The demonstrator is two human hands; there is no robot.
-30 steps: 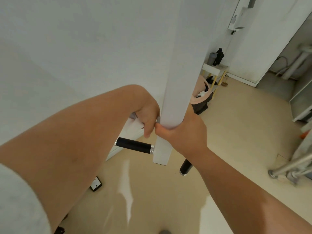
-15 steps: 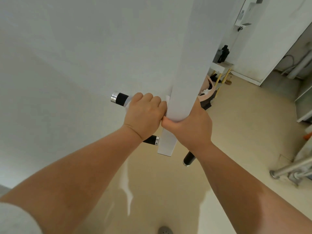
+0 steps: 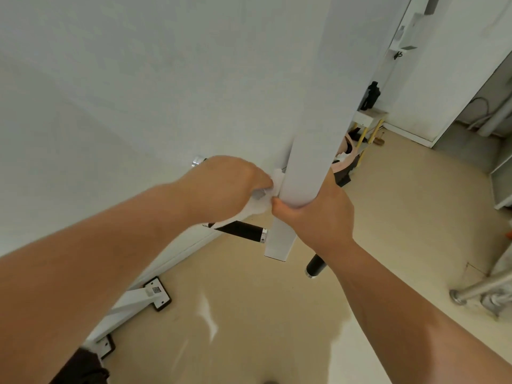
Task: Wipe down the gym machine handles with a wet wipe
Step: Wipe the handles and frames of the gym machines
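Outward along the upper handle (image 3: 198,161) went the left hand (image 3: 227,187), so that only the silver end cap showed past its knuckles. It curled over the grip with the wipe (image 3: 263,207) bunched under its fingers, loose white folds spilling toward the post (image 3: 310,151). The right hand (image 3: 318,217) was wrapped round that post, steadying it. The lower handle (image 3: 241,230) stood bare below. With so much wipe trailing free, it could probably slip from the fingers or skip the stretch beside the post.

Bright even light, wide-angle edge distortion
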